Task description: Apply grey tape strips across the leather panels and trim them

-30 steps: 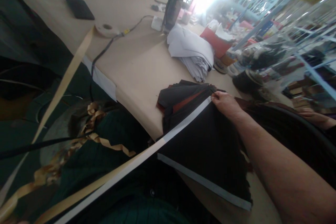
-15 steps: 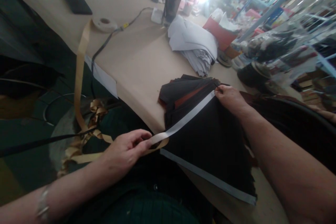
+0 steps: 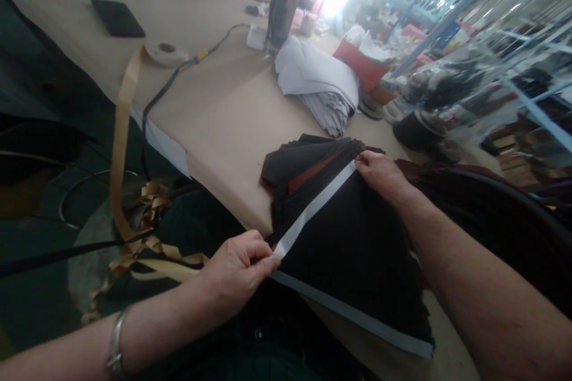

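Observation:
A black fabric piece (image 3: 353, 256) lies over the table's near edge on a stack of dark and reddish pieces. A white tape strip (image 3: 315, 208) runs across it from top right to lower left. My right hand (image 3: 379, 172) presses the strip's far end onto the fabric with closed fingers. My left hand (image 3: 239, 271) pinches the strip's near end at the fabric's left corner. From that hand a tan backing ribbon (image 3: 120, 131) trails left and up to a tape roll (image 3: 166, 52). A second white strip (image 3: 353, 318) lines the fabric's near edge.
The beige table (image 3: 223, 107) holds a pile of grey-white pieces (image 3: 319, 86), a dark cutting machine (image 3: 281, 3) with its cable (image 3: 179, 74), a black pad (image 3: 117, 16) and a red box (image 3: 364, 65). Curled tan ribbon (image 3: 152, 220) heaps below the table edge. Shelving stands at the right.
My left hand came into view from below, took the strip's near end and moved it right onto the fabric's corner. The right hand stayed on the far end.

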